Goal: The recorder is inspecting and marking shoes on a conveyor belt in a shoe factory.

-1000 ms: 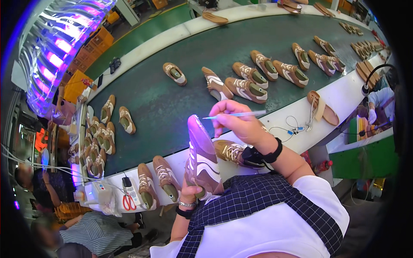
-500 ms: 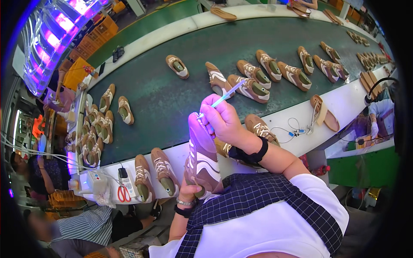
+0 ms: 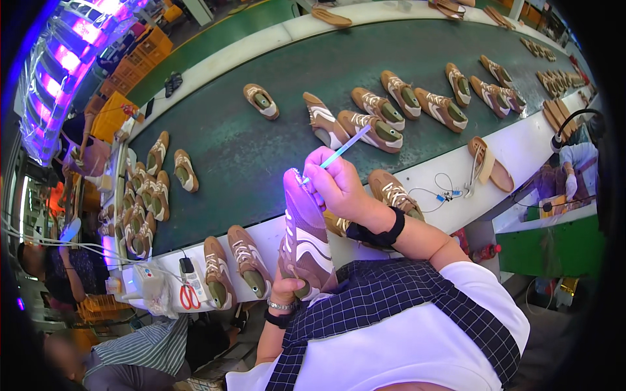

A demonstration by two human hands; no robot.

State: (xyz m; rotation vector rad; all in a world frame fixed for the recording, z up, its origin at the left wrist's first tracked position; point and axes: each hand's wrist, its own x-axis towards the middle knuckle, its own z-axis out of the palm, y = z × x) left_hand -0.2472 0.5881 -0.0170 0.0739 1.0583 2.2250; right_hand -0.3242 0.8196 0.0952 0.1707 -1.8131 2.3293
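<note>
A factory hall is seen from above, with a dark green belt (image 3: 261, 150) running across it, edged by a white surface (image 3: 450, 176) along the near side. Brown and cream shoes are spread over the belt, and more are crowded at its left end (image 3: 147, 195).

The left hand (image 3: 291, 287) is closed around the heel end of a brown and white shoe (image 3: 303, 234), which is held upright over the near edge of the surface, toe up, just in front of the chest. A watch and a dark band are worn at that wrist. The right hand (image 3: 336, 186) is curled shut on a thin pale blue pen (image 3: 339, 151), its fingers pinched near the tip, which is set against the toe of the shoe. The pen's far end slants up over the belt. A black wristband is worn on the right forearm.

Red-handled scissors (image 3: 190, 296) lie on the surface at the left, beside a white power strip (image 3: 140, 280). Yellow and orange crates (image 3: 114, 111) are stacked beyond the belt at the left. A thin cable with a small blue part (image 3: 445, 195) lies on the surface at the right.
</note>
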